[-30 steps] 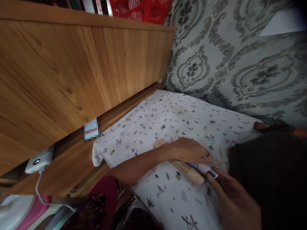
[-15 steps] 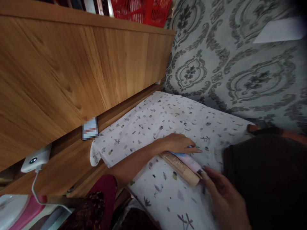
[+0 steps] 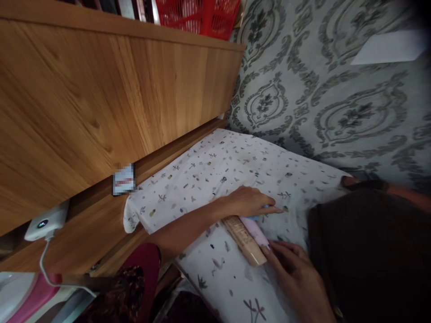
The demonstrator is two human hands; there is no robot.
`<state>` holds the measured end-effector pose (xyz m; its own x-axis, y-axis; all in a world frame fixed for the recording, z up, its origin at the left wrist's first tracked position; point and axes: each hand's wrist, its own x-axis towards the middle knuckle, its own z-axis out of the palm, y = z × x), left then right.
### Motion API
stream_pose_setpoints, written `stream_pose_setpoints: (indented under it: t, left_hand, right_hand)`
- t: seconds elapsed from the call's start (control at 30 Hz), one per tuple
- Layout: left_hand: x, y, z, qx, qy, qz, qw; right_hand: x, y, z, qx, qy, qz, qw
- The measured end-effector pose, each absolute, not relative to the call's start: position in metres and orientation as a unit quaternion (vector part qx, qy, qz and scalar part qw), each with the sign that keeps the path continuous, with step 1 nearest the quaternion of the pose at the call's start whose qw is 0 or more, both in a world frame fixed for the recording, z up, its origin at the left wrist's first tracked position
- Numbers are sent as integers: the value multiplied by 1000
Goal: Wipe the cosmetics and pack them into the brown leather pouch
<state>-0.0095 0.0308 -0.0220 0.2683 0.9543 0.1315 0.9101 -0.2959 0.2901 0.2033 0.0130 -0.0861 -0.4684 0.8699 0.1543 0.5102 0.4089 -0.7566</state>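
A beige tube (image 3: 245, 241) with printed lettering lies slantwise over the white patterned cloth (image 3: 202, 179). Right alongside it is a pale pink tube (image 3: 256, 229), with a bit of blue showing at its far end. My left hand (image 3: 249, 202) reaches in from the lower left, its fingers bent over the far ends of both tubes and closed around the pink one's blue part. My right hand (image 3: 296, 273) comes from the lower right, thumb and fingers pinching the near end of the pink tube. The left palm hides the tubes' far ends.
A wooden cabinet front (image 3: 134, 98) rises at the left, with a red plastic basket (image 3: 202, 15) on top. A white device (image 3: 47, 222) with a cable sits on the ledge. A large dark rounded thing (image 3: 367, 251) fills the right. Patterned wallpaper (image 3: 323, 94) stands behind.
My right hand has shifted left along with the near ends of both tubes. The tubes now point more steeply toward me. My left hand has stayed nearly in place.
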Motion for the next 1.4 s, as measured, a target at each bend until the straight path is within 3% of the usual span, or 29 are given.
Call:
stream_pose_setpoints:
  t: [0.33,0.67,0.9,1.1,1.4]
  left_hand:
    - [2,22,-14,818,566,101,7]
    - [15,19,-19,848,519,105,-7]
    - [29,16,-19,857,502,117,-4]
    - [7,17,-8,815,562,136,38]
    - [-14,27,-17,789,591,167,18]
  right_hand:
    - [205,3,-74,-425,-792,341,274]
    - [200,9,-87,-407,-828,236,304]
    - [206,5,-72,-465,-772,332,278]
    - [205,0,-72,-486,-631,483,365]
    - [203,-8,-63,-426,-623,448,479]
